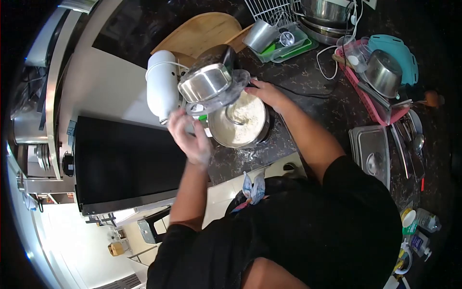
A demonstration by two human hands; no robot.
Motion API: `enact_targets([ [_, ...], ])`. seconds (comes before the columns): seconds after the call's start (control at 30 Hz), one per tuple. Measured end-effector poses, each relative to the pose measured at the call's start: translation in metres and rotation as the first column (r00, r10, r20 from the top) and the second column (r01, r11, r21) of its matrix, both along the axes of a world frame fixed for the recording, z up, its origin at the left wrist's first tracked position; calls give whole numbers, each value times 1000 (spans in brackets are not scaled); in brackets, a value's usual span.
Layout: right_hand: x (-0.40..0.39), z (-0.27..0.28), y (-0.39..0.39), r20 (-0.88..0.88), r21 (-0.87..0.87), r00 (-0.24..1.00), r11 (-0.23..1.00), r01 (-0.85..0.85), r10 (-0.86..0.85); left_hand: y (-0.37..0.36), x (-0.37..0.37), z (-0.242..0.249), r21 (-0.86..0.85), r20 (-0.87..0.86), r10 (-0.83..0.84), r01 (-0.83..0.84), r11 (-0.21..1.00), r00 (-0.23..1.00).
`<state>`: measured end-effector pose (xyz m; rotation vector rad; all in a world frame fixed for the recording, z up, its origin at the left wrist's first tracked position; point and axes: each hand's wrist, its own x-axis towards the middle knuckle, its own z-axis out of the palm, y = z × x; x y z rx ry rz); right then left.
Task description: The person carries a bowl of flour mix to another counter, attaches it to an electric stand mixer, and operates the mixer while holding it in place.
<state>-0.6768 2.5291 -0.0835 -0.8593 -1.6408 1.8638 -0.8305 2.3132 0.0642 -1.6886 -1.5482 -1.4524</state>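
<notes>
The bowl (pixel 218 129) stands on the dark counter (pixel 284 144) in front of the person, with a pale floury mixture (pixel 251 118) and a curved metal hook (pixel 234 117) inside. The right hand (pixel 269 94) has its fingers extended and slightly parted at the bowl's rim; whether they grip it cannot be told. The left hand (pixel 190 138) is blurred, raised beside the bowl, its fingers released, parted and curved, near the clear guard (pixel 239 86). The guard and the shiny metal housing (pixel 207 83) overhang part of the bowl and obstruct the view of its far left side. A white appliance (pixel 161 86) with a cord stands left of the housing; a wooden board (pixel 199 34) lies behind. Farther right are a metal cup (pixel 261 36) and a pink basket (pixel 362 99). Count: one bowl, one hook, one guard, one housing, one white appliance, one board, one cup, one pink basket.
</notes>
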Motion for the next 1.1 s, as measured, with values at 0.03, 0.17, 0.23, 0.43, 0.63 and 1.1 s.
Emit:
enact_targets([
  [0.03,-3,-7,5,-62,-12,997,999,-47,46,8,4,34,-79,-57,19,-24,997,998],
  [0.17,-7,-2,15,-202,3,972,992,-123,121,53,17,104,-382,36,-83,90,920,996],
  [0.23,-1,12,9,-225,2,970,995,-99,96,60,16,110,-614,149,-50,132,778,988],
  [0.43,15,7,31,-125,-286,992,958,-27,-10,42,33,98,-831,-103,-162,5,557,981],
  [0.63,-31,-50,57,-21,-44,997,996,74,-75,17,52,72,-867,-163,-159,-65,494,974],
  [1.1,-53,-77,84,307,475,949,875,-90,-69,16,50,71,-876,-198,-169,-96,473,966],
])
